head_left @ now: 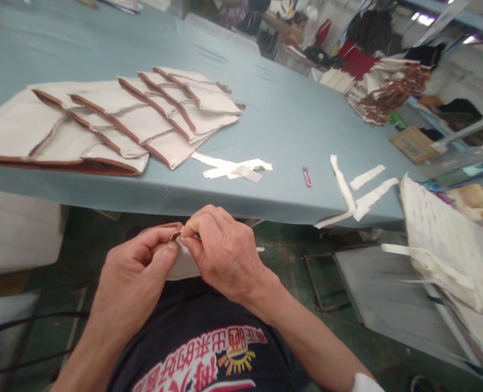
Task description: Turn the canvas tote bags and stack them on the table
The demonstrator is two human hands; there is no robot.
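My left hand (137, 272) and my right hand (220, 247) meet just below the table's front edge, over my lap. Both pinch the same small white fabric piece with brown trim (181, 265), thumbs and fingertips pressed together at its brown corner. Most of the piece is hidden under my fingers. On the blue-grey table (282, 120) above lies a fanned row of white fabric pieces with brown edging (114, 117), overlapping one another.
White paper strips (235, 169) lie near the table's front edge, more strips (361, 190) hang at its right corner. A small pink cutter (307, 176) lies between them. A heap of similar pieces (388, 87) sits far right. A white quilted sheet (449, 245) is at my right.
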